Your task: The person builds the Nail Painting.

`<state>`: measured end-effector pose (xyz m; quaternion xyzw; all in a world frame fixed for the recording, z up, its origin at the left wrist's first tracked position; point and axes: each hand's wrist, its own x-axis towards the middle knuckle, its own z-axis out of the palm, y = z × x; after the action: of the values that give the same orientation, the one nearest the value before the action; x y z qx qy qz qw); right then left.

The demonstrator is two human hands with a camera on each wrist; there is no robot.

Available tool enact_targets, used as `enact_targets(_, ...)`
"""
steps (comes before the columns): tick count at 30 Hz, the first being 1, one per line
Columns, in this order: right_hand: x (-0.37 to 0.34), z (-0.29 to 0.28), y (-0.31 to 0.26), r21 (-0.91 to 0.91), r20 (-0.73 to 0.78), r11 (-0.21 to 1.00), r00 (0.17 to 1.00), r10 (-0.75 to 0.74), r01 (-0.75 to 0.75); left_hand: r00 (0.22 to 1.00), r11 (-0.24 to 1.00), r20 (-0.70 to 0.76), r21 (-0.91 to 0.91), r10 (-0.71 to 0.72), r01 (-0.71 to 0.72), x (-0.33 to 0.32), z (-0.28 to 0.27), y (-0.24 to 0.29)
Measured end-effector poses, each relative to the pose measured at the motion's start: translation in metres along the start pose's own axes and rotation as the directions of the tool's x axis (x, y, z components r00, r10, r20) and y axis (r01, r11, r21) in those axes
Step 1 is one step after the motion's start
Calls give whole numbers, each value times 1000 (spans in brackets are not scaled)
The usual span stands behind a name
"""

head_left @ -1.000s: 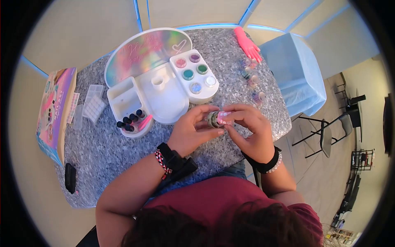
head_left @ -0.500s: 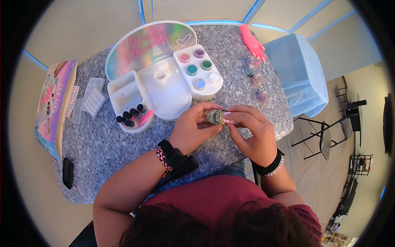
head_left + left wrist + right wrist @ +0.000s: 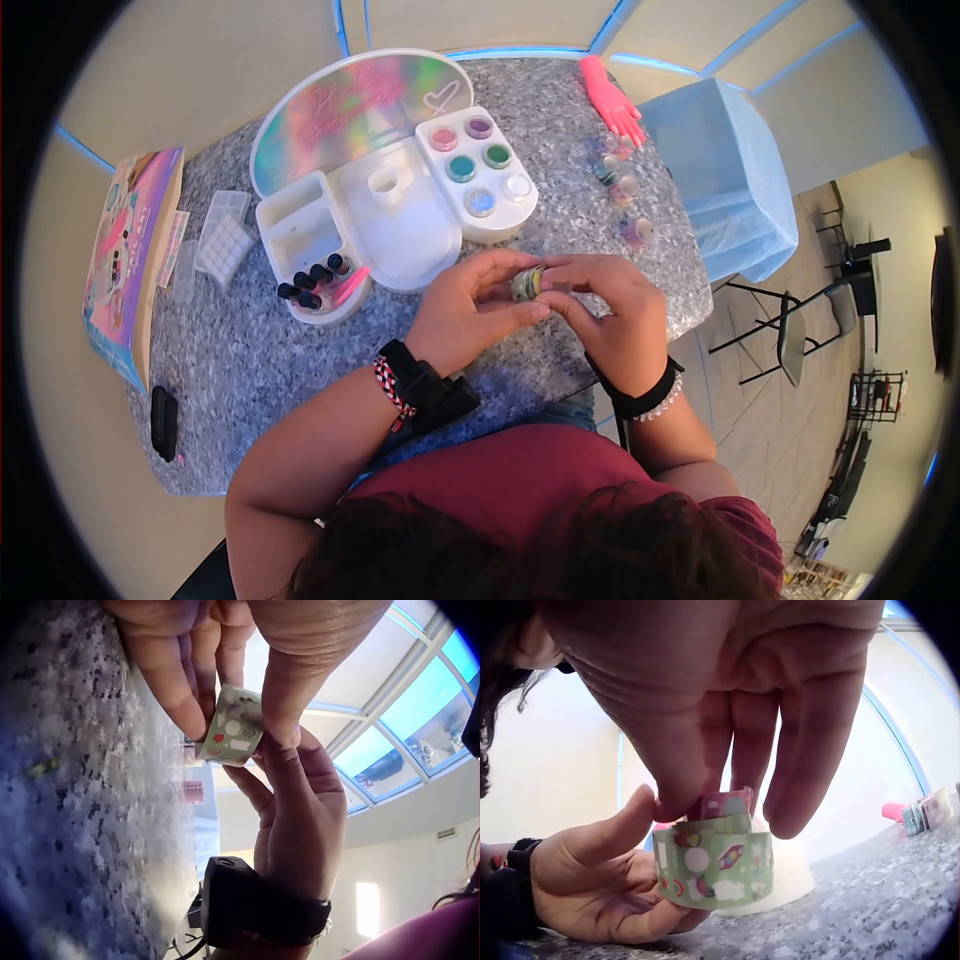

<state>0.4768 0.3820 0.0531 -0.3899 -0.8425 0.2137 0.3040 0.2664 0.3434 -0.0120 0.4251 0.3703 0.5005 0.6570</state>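
Note:
Between the two hands, above the table, is a rolled strip of green printed film (image 3: 524, 284) with small colourful pictures. My left hand (image 3: 465, 310) holds it between thumb and fingers, from the left in the head view. A pink printed piece (image 3: 726, 805) pokes up out of the green roll in the right wrist view. The right hand (image 3: 622, 315) pinches at that inner end, thumb and fingertips right at the roll's rim. In the left wrist view, the green film (image 3: 234, 733) lies between the fingers of both hands, and the pink piece is mostly hidden.
A white nail-art station (image 3: 395, 225) stands ahead, with glitter pots (image 3: 461, 168) and black-capped polish bottles (image 3: 320, 274). To the right lie a pink model hand (image 3: 611, 103) and several small printed rolls (image 3: 637, 232). Plastic cases (image 3: 226, 248) and a box (image 3: 130, 260) are left.
The pink piece stuck out between the hands a second ago; now the green roll and right fingers mostly cover it in the head view. The hands stay close together.

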Motion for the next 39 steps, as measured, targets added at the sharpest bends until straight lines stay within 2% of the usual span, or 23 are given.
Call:
enact_targets(1,1,-2,5,-101,11,988,993,-117,118,999,999,-2,5,-39,39,0,-1,2)
enact_targets(2,1,-3,7,-116,4,987,993,-116,116,997,997,-1,9,-78,78,-1,0,3)
enact_targets(5,6,-6,8,-64,47,986,988,-149,152,996,990,4,-101,-93,93,-2,2,9)
enact_targets(8,19,-17,7,18,114,977,970,-214,214,995,994,-56,-71,-88,84,-1,-1,-1)
enact_targets(10,33,-38,18,87,82,987,987,-140,132,996,995,-34,-40,-88,86,0,-1,0)
enact_targets(11,43,-48,33,115,20,992,999,-46,44,996,996,-12,-14,-93,93,0,0,0)
enact_targets(13,75,-69,67,56,-36,995,996,79,-77,996,996,-12,1,-87,87,1,-1,0)
enact_targets(14,91,-76,106,-75,-57,994,996,70,-74,997,997,-11,15,-81,81,1,-1,0)
enact_targets(16,113,-86,147,-394,-19,913,994,107,-106,997,997,-10,16,-76,76,1,0,1)
enact_targets(20,151,-78,188,-479,35,875,995,99,-70,998,999,-31,0,-52,52,1,0,-2)
enact_targets(22,162,-74,199,-394,176,903,951,256,-170,997,997,-28,22,-70,71,2,-1,-1)
enact_targets(24,164,-73,210,-394,163,899,948,272,-191,995,994,-27,43,-95,96,2,-1,0)
enact_targets(27,156,-77,206,-413,127,878,940,317,-240,996,997,-45,-11,-81,80,1,0,-2)
enact_targets(29,141,-82,193,-239,-12,954,983,181,-179,994,992,-48,-85,-99,95,2,1,-2)
enact_targets(31,118,-81,126,9,9,991,991,135,-135,997,997,-34,-38,-63,62,1,0,-2)
enact_targets(33,90,-73,75,390,141,906,983,120,-166,999,1000,-14,9,-29,29,0,-1,-1)
enact_targets(34,75,-66,48,443,173,881,980,98,-167,1000,1000,-14,14,-25,26,0,0,0)
enact_targets(35,61,-60,24,495,203,853,976,75,-168,1000,1000,-14,19,-21,21,0,0,1)
enact_targets(37,42,-53,-7,394,296,898,952,76,-194,1000,1000,-14,15,-25,25,2,-2,-3)
enact_targets(38,32,-41,-7,379,218,921,976,9,-93,1000,1000,-13,14,-27,27,1,-2,-4)
enact_targets(39,27,-32,-5,381,222,920,975,10,-96,999,999,-16,13,-31,31,1,-2,-3)
